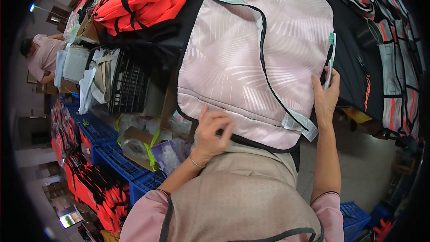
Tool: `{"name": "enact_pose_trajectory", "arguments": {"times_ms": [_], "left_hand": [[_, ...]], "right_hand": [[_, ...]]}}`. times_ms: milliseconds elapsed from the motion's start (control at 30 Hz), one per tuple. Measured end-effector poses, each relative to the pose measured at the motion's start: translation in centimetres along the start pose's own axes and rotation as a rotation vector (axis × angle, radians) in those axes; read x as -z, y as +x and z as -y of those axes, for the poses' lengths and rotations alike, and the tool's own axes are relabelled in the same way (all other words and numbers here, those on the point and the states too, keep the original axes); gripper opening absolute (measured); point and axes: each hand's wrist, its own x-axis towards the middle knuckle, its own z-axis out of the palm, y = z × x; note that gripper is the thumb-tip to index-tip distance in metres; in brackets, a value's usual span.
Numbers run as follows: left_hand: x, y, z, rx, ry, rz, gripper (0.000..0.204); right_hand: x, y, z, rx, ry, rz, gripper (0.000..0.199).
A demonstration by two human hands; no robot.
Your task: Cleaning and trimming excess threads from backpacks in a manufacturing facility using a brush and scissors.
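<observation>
A large pale pink fabric panel (237, 49) with white line patterns and black edging lies across the black table before me. Along it runs a narrow strip with a black cord-like edge (264, 58), ending in a pale tab (301, 124) at the lower right. My right hand (326, 93) is at the panel's right edge, its fingers closed round a toothbrush (332, 49) with green bristles pointing away from me. Over the near edge hovers my left hand (214, 131), fingers apart and slightly blurred; whether it touches the cloth I cannot tell.
Orange-red bags (139, 4) are heaped at the far left. A black crate (127, 83) and blue crates (114, 161) stand left of me. On the right lie a black pen-like tool (362, 65), a dark cup (371, 33) and grey straps (394, 76). Another person (45, 58) works far left.
</observation>
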Motion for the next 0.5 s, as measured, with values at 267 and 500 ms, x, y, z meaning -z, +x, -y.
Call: {"name": "enact_pose_trajectory", "arguments": {"times_ms": [267, 500], "left_hand": [[-0.2, 0.2, 1.5, 0.134, -0.014, -0.246, 0.02], [1.3, -3.2, 1.7, 0.201, 0.152, -0.274, 0.033]], "right_hand": [[-0.1, -0.1, -0.4, 0.064, -0.043, -0.016, 0.045], [0.0, -0.1, -0.1, 0.028, 0.002, -0.014, 0.045]]}}
